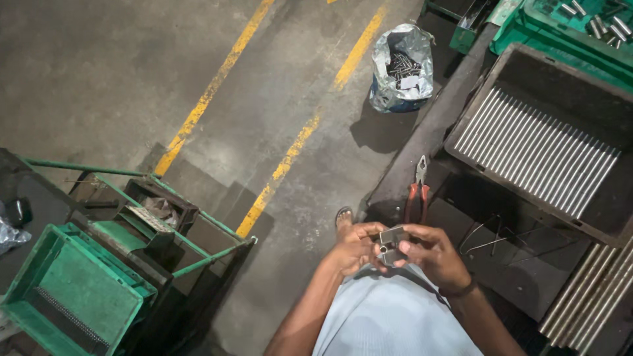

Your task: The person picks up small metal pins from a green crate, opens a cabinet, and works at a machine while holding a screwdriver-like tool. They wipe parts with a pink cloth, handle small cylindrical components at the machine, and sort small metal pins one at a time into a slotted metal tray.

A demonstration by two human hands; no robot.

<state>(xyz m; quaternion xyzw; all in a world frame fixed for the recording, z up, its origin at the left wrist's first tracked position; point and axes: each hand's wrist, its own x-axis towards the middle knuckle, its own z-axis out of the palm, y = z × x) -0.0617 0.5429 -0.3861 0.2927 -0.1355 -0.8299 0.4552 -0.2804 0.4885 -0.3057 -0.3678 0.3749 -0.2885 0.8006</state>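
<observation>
Holding a small grey metal bracket [391,237] between them, both hands are seen low in the head view, above the lap. The left hand [355,249] is curled under and behind the part, its fingers closed on it; the right hand [432,254] is pinched on the part's right side, thumb on top. A short steel tube [383,249] appears to be fitted into the bracket's front, though the join is too small to be made out.

The piece is judged to be stiff, hard and fairly light for its size, with bare metal faces that could be slippery; a grip across its flat sides, clear of any sharp edge, would be the safest.

Just beyond the hands, red-handled pliers [418,192] lie on the dark workbench [422,142] near its left edge. A black tray [620,99] of long steel rods [535,150] is set farther right, more rods [590,298] at the near right corner. A foil bag [401,67] of small metal parts stands on the concrete floor [99,72], and a green crate [62,293] sits at the left.
</observation>
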